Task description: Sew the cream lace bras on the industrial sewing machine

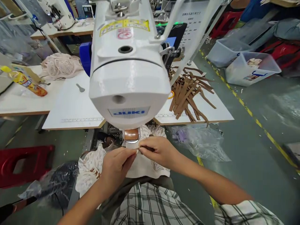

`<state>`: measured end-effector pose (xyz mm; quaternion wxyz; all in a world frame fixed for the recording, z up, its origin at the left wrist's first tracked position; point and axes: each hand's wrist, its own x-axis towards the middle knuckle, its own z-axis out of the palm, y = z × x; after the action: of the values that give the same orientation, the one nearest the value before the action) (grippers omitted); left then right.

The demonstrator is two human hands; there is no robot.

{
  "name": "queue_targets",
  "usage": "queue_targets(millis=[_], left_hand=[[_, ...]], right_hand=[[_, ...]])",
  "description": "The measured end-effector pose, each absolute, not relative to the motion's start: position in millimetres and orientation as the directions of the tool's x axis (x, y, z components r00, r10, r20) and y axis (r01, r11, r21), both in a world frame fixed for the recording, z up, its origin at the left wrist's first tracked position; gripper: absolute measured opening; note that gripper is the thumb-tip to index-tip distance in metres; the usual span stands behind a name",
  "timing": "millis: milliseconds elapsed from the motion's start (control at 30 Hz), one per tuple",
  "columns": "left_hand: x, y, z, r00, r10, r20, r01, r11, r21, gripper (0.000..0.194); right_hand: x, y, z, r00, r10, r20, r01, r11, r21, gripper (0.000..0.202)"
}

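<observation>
A white sewing machine (130,81) marked JUKI stands in the middle of the view. Just below its head, cream lace fabric (142,165) hangs over the lap, with more of it bunched at the left. My left hand (117,164) pinches the fabric's edge between thumb and fingers. Close beside it, the fingertips of my right hand (159,151) are closed on a thin dark brown strip (148,148) at the same edge. The two hands nearly touch. Brown strips (187,93) lie in a loose pile on the table right of the machine.
The white table (75,106) has a front edge on both sides of the machine. A yellow bottle (28,82) and beige fabric (61,65) lie at the left. A red stool (25,165), plastic bags (201,140) and a clear bin (253,67) stand or lie on the floor.
</observation>
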<state>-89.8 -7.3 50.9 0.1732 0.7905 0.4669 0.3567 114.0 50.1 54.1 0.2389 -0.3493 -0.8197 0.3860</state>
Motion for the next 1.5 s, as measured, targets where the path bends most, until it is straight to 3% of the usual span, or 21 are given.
queue_targets(millis=[267, 367, 567, 667, 767, 867, 967, 1033, 1100, 1167, 1267, 1400, 1500], left_hand=[[-92.2, 1.0, 49.3, 0.325, 0.908, 0.263, 0.606, -0.413, 0.680, 0.010], [-91.8, 2.8, 51.2, 0.338, 0.921, 0.195, 0.621, -0.374, 0.688, 0.010], [-93.0, 9.5, 56.1, 0.408, 0.910, 0.067, 0.647, -0.341, 0.682, 0.017], [-91.6, 11.0, 55.6, 0.447, 0.894, 0.043, 0.715, -0.385, 0.584, 0.019], [-87.7, 9.4, 56.1, 0.422, 0.903, 0.084, 0.782, -0.409, 0.470, 0.026], [-84.5, 9.0, 60.3, 0.373, 0.923, 0.093, 0.777, -0.366, 0.512, 0.027], [-87.9, 12.5, 61.9, 0.264, 0.957, 0.122, 0.783, -0.286, 0.552, 0.021], [-95.4, 16.3, 57.8, 0.257, 0.931, 0.260, 0.826, -0.351, 0.441, 0.016], [-105.9, 20.8, 50.3, 0.366, 0.834, 0.413, 0.839, -0.488, 0.242, 0.017], [-117.3, 25.5, 41.9, 0.506, 0.720, 0.475, 0.793, -0.605, 0.073, 0.028], [-130.6, 31.9, 33.1, 0.622, 0.644, 0.446, 0.734, -0.678, -0.043, 0.043], [-131.9, 34.3, 33.9, 0.670, 0.625, 0.400, 0.714, -0.691, -0.117, 0.048], [-121.2, 30.4, 43.4, 0.618, 0.719, 0.316, 0.780, -0.612, -0.133, 0.043]], right_hand=[[118.7, 55.3, 54.9, -0.715, 0.690, -0.113, 0.317, 0.177, -0.932, 0.019], [120.7, 55.2, 55.7, -0.717, 0.686, -0.125, 0.324, 0.169, -0.931, 0.016], [119.6, 54.0, 57.4, -0.707, 0.704, -0.066, 0.370, 0.289, -0.883, 0.013], [117.9, 49.1, 50.7, -0.686, 0.728, -0.007, 0.397, 0.366, -0.842, 0.012], [115.7, 42.5, 43.4, -0.625, 0.763, 0.165, 0.408, 0.499, -0.764, 0.011], [111.8, 45.4, 46.6, -0.575, 0.760, 0.304, 0.404, 0.586, -0.702, 0.013], [105.5, 64.2, 62.4, -0.586, 0.769, 0.256, 0.403, 0.550, -0.731, 0.015], [100.6, 80.3, 74.3, -0.618, 0.770, 0.156, 0.432, 0.499, -0.751, 0.022], [96.0, 93.0, 82.9, -0.643, 0.760, 0.094, 0.467, 0.486, -0.739, 0.029], [92.6, 99.4, 86.8, -0.655, 0.751, 0.088, 0.483, 0.505, -0.715, 0.033], [89.8, 100.2, 87.1, -0.647, 0.756, 0.096, 0.516, 0.527, -0.675, 0.038], [91.2, 93.3, 79.3, -0.623, 0.777, 0.091, 0.584, 0.540, -0.606, 0.036], [94.6, 80.7, 62.4, -0.568, 0.778, 0.267, 0.596, 0.613, -0.519, 0.020]])
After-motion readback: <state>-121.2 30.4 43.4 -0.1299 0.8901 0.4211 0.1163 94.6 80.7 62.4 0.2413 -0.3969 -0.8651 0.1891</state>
